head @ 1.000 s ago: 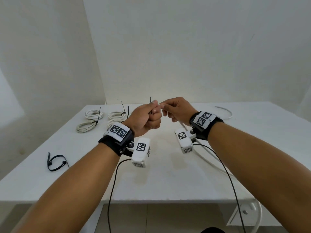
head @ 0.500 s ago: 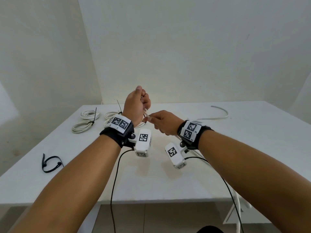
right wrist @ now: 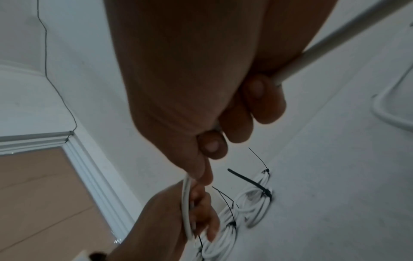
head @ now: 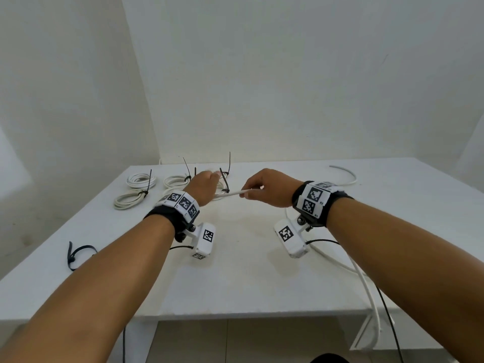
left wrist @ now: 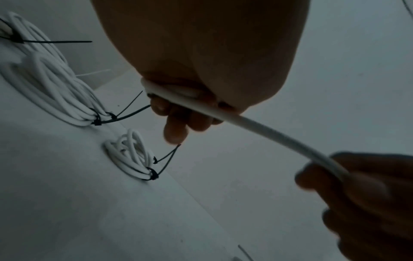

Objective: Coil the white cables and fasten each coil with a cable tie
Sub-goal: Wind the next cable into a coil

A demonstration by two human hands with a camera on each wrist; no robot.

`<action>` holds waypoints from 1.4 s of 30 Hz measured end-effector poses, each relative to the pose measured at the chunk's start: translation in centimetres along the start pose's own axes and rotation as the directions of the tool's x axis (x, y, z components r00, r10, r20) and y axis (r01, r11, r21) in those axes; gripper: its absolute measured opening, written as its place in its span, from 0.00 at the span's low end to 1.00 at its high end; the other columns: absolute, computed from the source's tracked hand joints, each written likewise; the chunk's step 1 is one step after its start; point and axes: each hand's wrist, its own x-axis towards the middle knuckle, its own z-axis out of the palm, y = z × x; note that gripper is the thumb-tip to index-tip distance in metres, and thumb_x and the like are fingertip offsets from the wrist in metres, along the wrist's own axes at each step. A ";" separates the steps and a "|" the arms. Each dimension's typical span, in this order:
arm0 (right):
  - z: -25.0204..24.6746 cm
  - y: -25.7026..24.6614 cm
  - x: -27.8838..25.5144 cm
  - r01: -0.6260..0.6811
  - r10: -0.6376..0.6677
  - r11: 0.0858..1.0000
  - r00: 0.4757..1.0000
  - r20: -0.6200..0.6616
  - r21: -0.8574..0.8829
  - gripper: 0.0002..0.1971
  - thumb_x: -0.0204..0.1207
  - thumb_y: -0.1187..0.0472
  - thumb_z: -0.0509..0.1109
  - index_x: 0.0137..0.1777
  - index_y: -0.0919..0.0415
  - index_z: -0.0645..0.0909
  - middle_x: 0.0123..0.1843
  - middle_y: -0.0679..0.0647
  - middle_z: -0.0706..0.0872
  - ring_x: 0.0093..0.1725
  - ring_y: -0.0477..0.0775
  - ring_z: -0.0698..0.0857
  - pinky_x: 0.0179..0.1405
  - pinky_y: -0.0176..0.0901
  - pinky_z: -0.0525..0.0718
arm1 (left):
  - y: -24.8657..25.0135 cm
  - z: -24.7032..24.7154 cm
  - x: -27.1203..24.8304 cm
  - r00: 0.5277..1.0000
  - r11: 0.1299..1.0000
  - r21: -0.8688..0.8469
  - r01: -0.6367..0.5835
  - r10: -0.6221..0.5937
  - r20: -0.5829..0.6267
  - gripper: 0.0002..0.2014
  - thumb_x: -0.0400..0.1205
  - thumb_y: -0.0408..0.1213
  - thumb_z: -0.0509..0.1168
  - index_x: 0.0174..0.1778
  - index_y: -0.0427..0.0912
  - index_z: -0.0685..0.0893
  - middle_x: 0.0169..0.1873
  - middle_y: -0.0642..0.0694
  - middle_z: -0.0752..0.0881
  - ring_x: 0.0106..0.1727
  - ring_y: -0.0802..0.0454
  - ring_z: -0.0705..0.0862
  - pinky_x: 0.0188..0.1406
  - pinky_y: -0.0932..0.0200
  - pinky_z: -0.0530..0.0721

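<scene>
Fingers of the left hand (head: 205,188) curl tight round one end of a white cable (head: 233,193), near the middle of the head view. The right hand (head: 267,188), just to its right, pinches the same cable with thumb and fingers, and a short straight piece runs between the two hands. Past the right hand the smooth round cable goes on down the lower right of the frame and off the edge of the white table (head: 235,284).

Black and white square code tags sit on both wrist bands; no words on them can be read.

The left wrist view shows the cable end tucked in the left palm, which the head view hides. It also shows two tied coils (left wrist: 132,155) close up, each with thin black cable ties (left wrist: 153,174) sticking out.

At the left edge of the head view, a loose black tie (head: 77,254) lies curled on the table.
</scene>
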 end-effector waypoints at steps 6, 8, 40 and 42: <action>-2.6 0.3 0.8 0.022 -0.004 0.996 0.977 -0.213 0.081 0.06 0.79 0.55 0.73 0.49 0.51 0.91 0.33 0.40 0.85 0.29 0.34 0.78 0.30 0.24 0.71 | 1.8 0.9 -1.7 0.940 0.897 -0.410 0.164 -0.017 0.340 0.22 0.91 0.46 0.45 0.31 0.42 0.67 0.21 0.45 0.70 0.18 0.52 0.67 0.19 0.63 0.65; -3.2 0.8 0.9 0.018 0.008 0.995 0.969 -0.249 0.101 0.05 0.78 0.55 0.74 0.50 0.50 0.91 0.32 0.41 0.85 0.28 0.35 0.77 0.30 0.25 0.70 | 2.3 1.1 -2.1 0.924 0.821 -0.543 0.178 0.050 0.378 0.26 0.91 0.52 0.43 0.29 0.43 0.65 0.18 0.48 0.65 0.20 0.52 0.59 0.17 0.63 0.58; 2.2 -1.8 0.3 -0.024 0.024 1.000 1.000 -0.002 -0.019 0.20 0.89 0.48 0.56 0.42 0.61 0.78 0.29 0.49 0.77 0.29 0.48 0.75 0.33 0.43 0.71 | 6.3 0.2 -1.3 0.989 0.399 -0.907 -0.135 0.114 -0.097 0.15 0.88 0.44 0.50 0.36 0.44 0.68 0.21 0.51 0.69 0.22 0.53 0.67 0.29 0.57 0.63; 2.3 -1.6 0.1 -0.026 0.031 0.994 0.999 0.044 -0.102 0.16 0.88 0.51 0.58 0.47 0.59 0.81 0.31 0.47 0.79 0.31 0.46 0.77 0.36 0.43 0.72 | 5.4 0.8 -1.2 0.987 0.656 -0.740 -0.149 0.147 -0.068 0.13 0.85 0.46 0.50 0.38 0.43 0.66 0.23 0.51 0.70 0.24 0.52 0.69 0.29 0.58 0.66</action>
